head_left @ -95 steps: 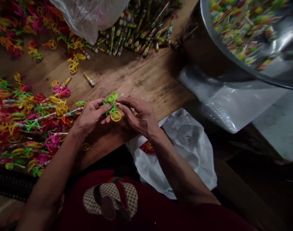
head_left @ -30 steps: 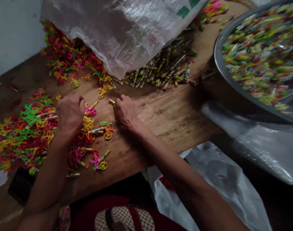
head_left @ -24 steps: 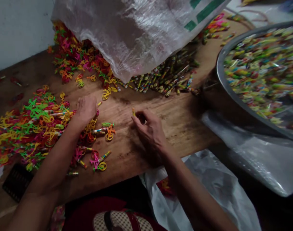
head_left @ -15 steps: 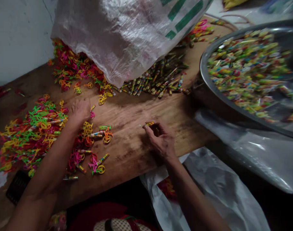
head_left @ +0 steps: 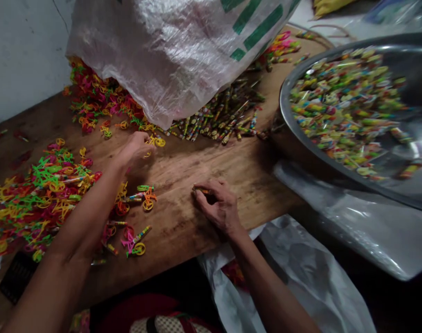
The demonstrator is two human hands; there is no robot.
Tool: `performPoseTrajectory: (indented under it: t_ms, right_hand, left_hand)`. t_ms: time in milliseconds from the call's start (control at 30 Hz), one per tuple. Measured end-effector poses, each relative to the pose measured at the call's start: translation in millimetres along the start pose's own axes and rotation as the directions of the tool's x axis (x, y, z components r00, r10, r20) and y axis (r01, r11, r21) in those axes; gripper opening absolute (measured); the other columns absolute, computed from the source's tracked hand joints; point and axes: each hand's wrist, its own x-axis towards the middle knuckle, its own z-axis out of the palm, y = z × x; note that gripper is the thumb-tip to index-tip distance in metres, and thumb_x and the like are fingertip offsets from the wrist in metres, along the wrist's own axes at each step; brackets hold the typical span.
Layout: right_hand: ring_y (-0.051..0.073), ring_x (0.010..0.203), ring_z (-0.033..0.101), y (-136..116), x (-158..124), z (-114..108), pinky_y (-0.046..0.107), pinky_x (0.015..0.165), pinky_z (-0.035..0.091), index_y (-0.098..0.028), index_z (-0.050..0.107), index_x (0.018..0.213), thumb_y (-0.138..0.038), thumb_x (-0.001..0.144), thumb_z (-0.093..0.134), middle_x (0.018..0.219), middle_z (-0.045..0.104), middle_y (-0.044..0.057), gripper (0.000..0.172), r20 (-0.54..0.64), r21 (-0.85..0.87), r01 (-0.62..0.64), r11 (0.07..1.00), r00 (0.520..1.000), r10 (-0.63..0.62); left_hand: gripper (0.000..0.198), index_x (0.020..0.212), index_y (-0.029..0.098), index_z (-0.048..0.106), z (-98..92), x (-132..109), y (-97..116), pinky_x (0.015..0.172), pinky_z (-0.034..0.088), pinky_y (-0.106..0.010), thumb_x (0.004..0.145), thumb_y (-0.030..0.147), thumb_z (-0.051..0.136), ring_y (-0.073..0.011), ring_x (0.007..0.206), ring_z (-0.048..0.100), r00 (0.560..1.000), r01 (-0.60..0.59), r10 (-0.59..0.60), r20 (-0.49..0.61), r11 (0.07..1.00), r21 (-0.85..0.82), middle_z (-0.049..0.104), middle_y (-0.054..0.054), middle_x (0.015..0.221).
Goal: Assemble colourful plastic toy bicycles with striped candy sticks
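My left hand is closed at the fingertips on a small yellow plastic toy bicycle, beside the far pile; the grip is partly hidden. Lower on the wooden table, my right hand pinches a small printed candy tube between thumb and fingers, most of it covered. Left of it lie a tube with a pink and yellow toy bicycle and an orange toy bicycle. A heap of bright toy bicycles spreads beneath and beside my left forearm.
A big plastic sack spills toy bicycles and printed tubes at the back. On the right stands a metal basin of filled tubes. Clear plastic bags, a white sack and a dark phone-like object lie nearer.
My left hand has moved away from the near heap, up and right to the yellow toy bicycle. The right hand keeps its tube, now turned and more covered. The view has shifted slightly.
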Motion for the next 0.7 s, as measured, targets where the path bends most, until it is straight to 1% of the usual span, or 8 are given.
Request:
performPoseTrajectory:
  t_ms: [67, 100, 133, 200, 300, 433, 567, 700]
  right_hand:
    - [0.020, 0.073, 0.067, -1, 0, 0, 0.039, 0.076, 0.052, -0.024, 0.072, 0.090, -0.022, 0.085, 0.064, 0.078, 0.073, 0.002, 0.010, -0.028, 0.044, -0.077, 0.996, 0.997, 0.078]
    - [0.020, 0.075, 0.067, -3, 0, 0, 0.038, 0.074, 0.052, -0.024, 0.073, 0.089, -0.023, 0.085, 0.065, 0.080, 0.074, 0.002, 0.009, -0.030, 0.068, -0.111, 0.991, 0.993, 0.114]
    - [0.020, 0.075, 0.068, -7, 0, 1, 0.036, 0.072, 0.053, -0.023, 0.073, 0.088, -0.025, 0.085, 0.065, 0.081, 0.075, 0.003, 0.009, -0.026, 0.100, -0.147, 0.984, 0.988, 0.151]
    - [0.017, 0.070, 0.068, -17, 3, 2, 0.032, 0.066, 0.053, -0.022, 0.075, 0.087, -0.029, 0.086, 0.066, 0.082, 0.076, 0.003, 0.011, -0.015, 0.199, -0.233, 0.952, 0.970, 0.241]
    - [0.013, 0.064, 0.066, -35, 10, 5, 0.027, 0.059, 0.052, -0.020, 0.075, 0.093, -0.035, 0.088, 0.067, 0.082, 0.076, 0.003, 0.019, 0.005, 0.391, -0.337, 0.856, 0.931, 0.364]
    - [0.010, 0.056, 0.061, -49, 21, 11, 0.026, 0.053, 0.053, -0.019, 0.076, 0.095, -0.044, 0.085, 0.069, 0.078, 0.074, 0.002, 0.028, 0.048, 0.529, -0.358, 0.769, 0.918, 0.394]
    - [0.011, 0.057, 0.061, -53, 21, 16, 0.026, 0.054, 0.054, -0.019, 0.077, 0.097, -0.045, 0.087, 0.068, 0.084, 0.076, 0.003, 0.030, 0.082, 0.504, -0.346, 0.791, 0.931, 0.354]
    - [0.014, 0.071, 0.068, -57, 17, 14, 0.029, 0.065, 0.058, -0.021, 0.077, 0.101, -0.037, 0.092, 0.062, 0.096, 0.077, 0.005, 0.024, 0.041, 0.384, -0.255, 0.887, 0.965, 0.260]
  left_hand:
    - [0.016, 0.066, 0.016, 0.060, -1.1, -18, -2, 0.061, 0.054, -0.025, 0.071, 0.019, 0.076, -0.0148, 0.066, 0.062, 0.996, 0.033, -0.011, 0.085, 0.964, -0.265, 0.061, -0.003, 0.069]
    - [0.016, 0.068, 0.015, 0.061, -0.1, -28, -2, 0.057, 0.053, -0.023, 0.072, 0.019, 0.076, -0.0120, 0.061, 0.060, 0.991, 0.078, -0.027, 0.130, 0.911, -0.405, 0.061, -0.002, 0.068]
    - [0.015, 0.069, 0.014, 0.062, 1.9, -39, -3, 0.055, 0.054, -0.022, 0.072, 0.018, 0.076, -0.0108, 0.058, 0.059, 0.983, 0.133, -0.044, 0.177, 0.840, -0.526, 0.061, -0.002, 0.068]
    - [0.013, 0.073, 0.013, 0.063, 8.8, -59, -5, 0.055, 0.056, -0.022, 0.074, 0.015, 0.075, -0.0112, 0.059, 0.063, 0.961, 0.244, -0.084, 0.265, 0.709, -0.662, 0.064, -0.003, 0.070]
    - [0.007, 0.077, 0.013, 0.064, 22.5, -87, -8, 0.056, 0.057, -0.021, 0.079, 0.014, 0.071, -0.0135, 0.065, 0.069, 0.929, 0.348, -0.111, 0.352, 0.579, -0.737, 0.069, -0.005, 0.073]
    - [0.010, 0.080, 0.013, 0.065, 40.3, -113, -8, 0.053, 0.057, -0.020, 0.078, 0.019, 0.074, -0.0134, 0.065, 0.069, 0.916, 0.380, -0.103, 0.387, 0.527, -0.760, 0.072, -0.005, 0.076]
    - [0.017, 0.080, 0.013, 0.067, 51.7, -129, -5, 0.046, 0.054, -0.020, 0.074, 0.024, 0.078, -0.0123, 0.059, 0.067, 0.928, 0.359, -0.111, 0.356, 0.528, -0.770, 0.073, -0.006, 0.078]
    - [0.014, 0.079, 0.013, 0.067, 55.6, -135, -3, 0.044, 0.052, -0.019, 0.074, 0.024, 0.074, -0.0105, 0.055, 0.064, 0.946, 0.321, -0.137, 0.294, 0.529, -0.786, 0.073, -0.004, 0.076]
